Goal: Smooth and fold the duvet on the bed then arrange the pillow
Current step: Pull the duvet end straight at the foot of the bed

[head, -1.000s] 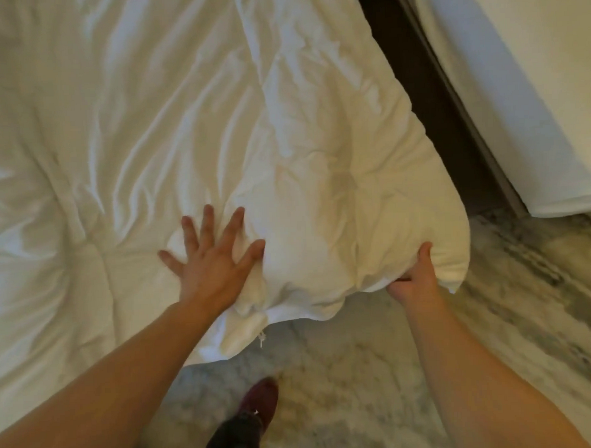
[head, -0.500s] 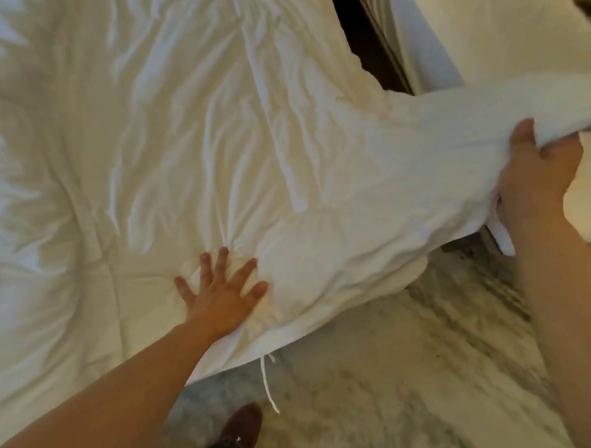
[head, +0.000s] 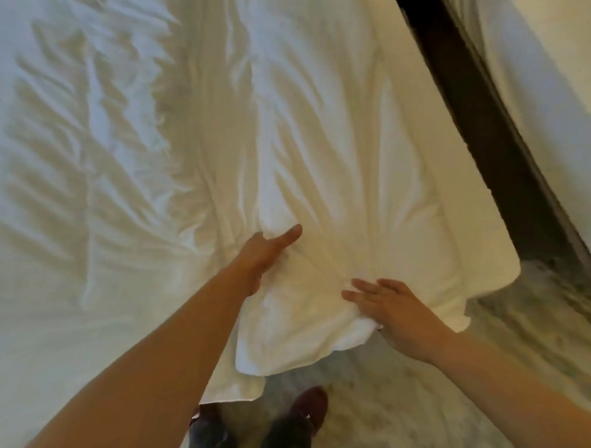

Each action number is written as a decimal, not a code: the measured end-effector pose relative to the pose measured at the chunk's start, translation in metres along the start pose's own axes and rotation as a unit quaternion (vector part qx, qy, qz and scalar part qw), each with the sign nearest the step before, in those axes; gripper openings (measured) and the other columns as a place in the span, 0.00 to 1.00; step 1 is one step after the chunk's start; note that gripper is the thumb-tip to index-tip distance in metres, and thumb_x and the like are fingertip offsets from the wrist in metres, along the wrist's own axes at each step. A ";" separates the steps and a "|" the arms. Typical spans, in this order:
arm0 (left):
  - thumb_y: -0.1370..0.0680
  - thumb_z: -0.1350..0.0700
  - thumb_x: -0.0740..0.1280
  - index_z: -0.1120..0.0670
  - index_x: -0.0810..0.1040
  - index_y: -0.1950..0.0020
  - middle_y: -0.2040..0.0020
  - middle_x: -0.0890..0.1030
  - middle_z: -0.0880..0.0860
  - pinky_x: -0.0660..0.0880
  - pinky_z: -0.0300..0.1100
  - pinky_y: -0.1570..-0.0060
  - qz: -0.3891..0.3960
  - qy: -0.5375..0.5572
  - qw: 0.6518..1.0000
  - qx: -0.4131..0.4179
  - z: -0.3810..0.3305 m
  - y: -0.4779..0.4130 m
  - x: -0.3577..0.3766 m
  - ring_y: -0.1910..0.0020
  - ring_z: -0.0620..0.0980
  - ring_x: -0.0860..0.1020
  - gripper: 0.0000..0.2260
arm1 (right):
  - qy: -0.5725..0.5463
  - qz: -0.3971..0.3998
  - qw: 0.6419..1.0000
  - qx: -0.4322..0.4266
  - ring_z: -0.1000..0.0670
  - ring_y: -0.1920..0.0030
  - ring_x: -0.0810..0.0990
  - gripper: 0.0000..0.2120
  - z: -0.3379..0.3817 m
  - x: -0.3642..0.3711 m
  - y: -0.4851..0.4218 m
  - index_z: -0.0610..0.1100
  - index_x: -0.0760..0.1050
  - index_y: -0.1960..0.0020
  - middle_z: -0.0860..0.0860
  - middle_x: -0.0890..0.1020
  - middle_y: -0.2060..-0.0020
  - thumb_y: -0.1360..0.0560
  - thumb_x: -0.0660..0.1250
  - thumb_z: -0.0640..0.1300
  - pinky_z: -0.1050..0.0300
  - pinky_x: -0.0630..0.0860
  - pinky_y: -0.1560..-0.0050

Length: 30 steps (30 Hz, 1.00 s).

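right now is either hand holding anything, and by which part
The left hand grips the wrinkled white duvet by a fold edge; the right hand only presses it flat.

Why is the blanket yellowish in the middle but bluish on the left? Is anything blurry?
Head view: warm light tints the duvet yellow in the middle, cooler light whitens its left side; creases cast soft shadows; the floor at lower right looks smeared.

Two hands, left [head: 265, 255] and right [head: 396, 310], one duvet [head: 318, 139], two shoes [head: 310, 404].
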<state>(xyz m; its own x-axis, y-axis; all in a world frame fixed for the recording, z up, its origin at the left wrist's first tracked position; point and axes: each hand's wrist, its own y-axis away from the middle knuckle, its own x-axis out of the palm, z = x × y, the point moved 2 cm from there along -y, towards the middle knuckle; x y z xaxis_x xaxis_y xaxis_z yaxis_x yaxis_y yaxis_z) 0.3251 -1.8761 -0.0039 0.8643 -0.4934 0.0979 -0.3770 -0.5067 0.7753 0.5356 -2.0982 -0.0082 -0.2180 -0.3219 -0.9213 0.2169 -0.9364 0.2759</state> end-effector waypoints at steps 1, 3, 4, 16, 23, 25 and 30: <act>0.34 0.38 0.81 0.58 0.74 0.30 0.34 0.81 0.54 0.81 0.46 0.49 -0.015 -0.008 1.000 0.024 0.004 -0.006 0.008 0.42 0.53 0.82 0.39 | -0.031 -0.032 0.998 0.045 0.58 0.21 0.62 0.40 0.002 0.003 0.003 0.56 0.70 0.23 0.61 0.66 0.22 0.34 0.74 0.39 0.47 0.63 0.27; 0.34 0.41 0.83 0.58 0.78 0.37 0.43 0.85 0.57 0.80 0.43 0.63 -0.050 -0.031 0.997 0.049 0.013 -0.015 0.019 0.51 0.54 0.85 0.33 | -0.083 -0.097 0.982 0.139 0.60 0.20 0.58 0.36 0.017 0.010 0.015 0.55 0.69 0.23 0.61 0.66 0.22 0.31 0.65 0.44 0.49 0.60 0.24; 0.32 0.42 0.82 0.58 0.78 0.38 0.45 0.85 0.57 0.81 0.46 0.61 -0.074 -0.044 0.995 0.054 0.014 -0.017 0.020 0.51 0.56 0.84 0.31 | -0.115 -0.153 0.965 0.179 0.59 0.20 0.60 0.31 0.028 0.012 0.020 0.53 0.73 0.27 0.61 0.67 0.23 0.30 0.63 0.45 0.53 0.59 0.24; 0.19 0.50 0.70 0.57 0.77 0.33 0.45 0.82 0.51 0.80 0.51 0.42 -0.173 -0.041 0.976 0.127 0.026 0.027 0.012 0.46 0.54 0.81 0.17 | -0.807 -0.388 0.197 0.398 0.40 0.36 0.83 0.35 0.054 0.004 -0.024 0.49 0.76 0.28 0.45 0.85 0.36 0.29 0.74 0.66 0.34 0.77 0.32; 0.18 0.48 0.67 0.55 0.75 0.41 0.49 0.80 0.51 0.75 0.47 0.51 -0.297 -0.061 0.946 0.117 0.062 0.063 -0.028 0.48 0.55 0.80 0.12 | -0.729 -0.368 0.290 0.500 0.45 0.38 0.83 0.18 0.079 0.032 -0.037 0.48 0.75 0.29 0.49 0.83 0.34 0.18 0.71 0.47 0.38 0.79 0.34; 0.18 0.48 0.68 0.57 0.75 0.38 0.47 0.81 0.53 0.74 0.47 0.50 -0.286 -0.092 0.951 0.077 0.066 0.051 -0.031 0.45 0.58 0.80 0.15 | -0.727 -0.354 0.274 0.520 0.45 0.40 0.83 0.16 0.083 0.049 -0.033 0.47 0.76 0.32 0.48 0.83 0.34 0.19 0.71 0.44 0.39 0.79 0.34; 0.27 0.40 0.76 0.59 0.76 0.33 0.42 0.83 0.58 0.81 0.56 0.45 -0.267 -0.109 0.956 0.058 0.049 0.028 -0.036 0.45 0.61 0.83 0.30 | -0.788 -0.356 0.225 0.449 0.41 0.37 0.84 0.34 0.068 0.056 -0.022 0.48 0.76 0.27 0.45 0.84 0.34 0.31 0.81 0.52 0.37 0.78 0.33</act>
<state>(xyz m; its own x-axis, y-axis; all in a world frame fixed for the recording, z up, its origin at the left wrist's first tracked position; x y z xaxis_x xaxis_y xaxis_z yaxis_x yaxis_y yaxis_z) 0.2668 -1.9070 -0.0166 0.8587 -0.2723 -0.4341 0.0526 -0.7957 0.6033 0.4543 -2.1051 -0.0471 -0.1135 0.9674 0.2264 -0.5321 -0.2516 0.8084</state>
